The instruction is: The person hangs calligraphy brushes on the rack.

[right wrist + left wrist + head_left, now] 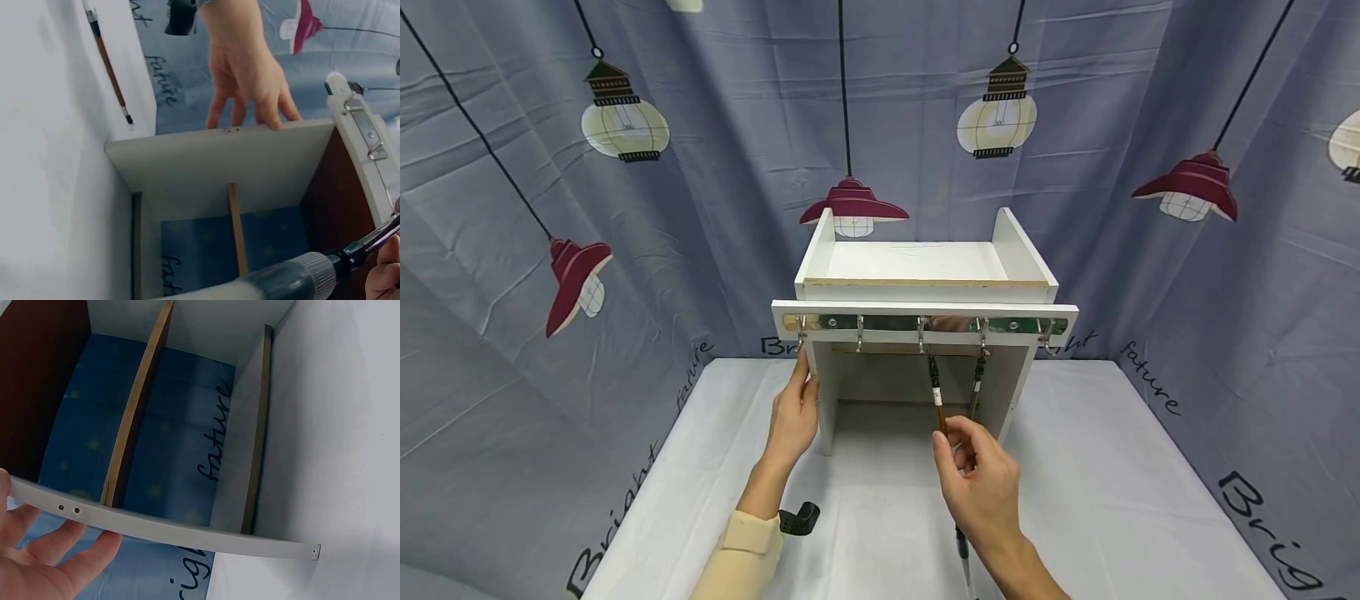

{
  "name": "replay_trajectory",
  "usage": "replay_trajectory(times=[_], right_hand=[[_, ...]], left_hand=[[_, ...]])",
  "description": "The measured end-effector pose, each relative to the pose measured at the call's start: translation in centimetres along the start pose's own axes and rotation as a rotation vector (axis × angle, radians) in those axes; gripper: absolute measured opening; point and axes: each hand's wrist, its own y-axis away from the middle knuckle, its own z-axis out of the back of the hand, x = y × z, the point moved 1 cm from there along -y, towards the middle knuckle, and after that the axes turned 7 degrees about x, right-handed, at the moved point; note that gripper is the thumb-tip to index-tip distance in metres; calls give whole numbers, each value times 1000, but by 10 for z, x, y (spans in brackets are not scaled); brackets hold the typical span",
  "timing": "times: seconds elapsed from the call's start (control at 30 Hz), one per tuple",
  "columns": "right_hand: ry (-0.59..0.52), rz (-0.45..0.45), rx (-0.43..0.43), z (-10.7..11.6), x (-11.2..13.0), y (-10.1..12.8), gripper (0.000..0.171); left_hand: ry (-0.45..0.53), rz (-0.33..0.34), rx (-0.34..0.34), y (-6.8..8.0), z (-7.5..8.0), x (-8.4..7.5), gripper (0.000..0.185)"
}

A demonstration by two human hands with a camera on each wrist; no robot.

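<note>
My right hand [981, 479] pinches a long brush [941, 417] by its brown handle, thumb against fingers. The brush's dark top end is close below the middle hook [921, 333] of a metal rail. Its dark ferrule and pale bristle end show below the hand; the ferrule [294, 275] looms large in the right wrist view. To the right, another brush [977, 379] hangs from a hook, its lower part hidden behind my hand. With fairly straight fingers, my left hand [793, 417] rests against the left side panel [212, 153] of a white shelf unit.
The unit's upper tray [917, 260] sits above the hook rail [951, 323]. A brown-handled brush [109, 69] lies on the white table [880, 508]. Behind and around hangs a blue-grey curtain [917, 100] printed with lamps. A black device [800, 518] is on my left wrist.
</note>
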Motion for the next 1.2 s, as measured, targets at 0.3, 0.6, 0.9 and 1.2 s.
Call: replay_trajectory(times=[0.3,0.6,0.9,1.2], right_hand=[[-7,-6,13,-6,-4,2,19],[-7,-35,14,-11,-7,2,19],[17,-51,26,-19,-15,5,21],[3,-64,21,-29,-21,5,23]], left_hand=[[0,4,2,0,0,-2,58],[4,28,15,0,1,-1,58],[12,37,21,2,0,0,58],[16,35,18,1,0,1,58]])
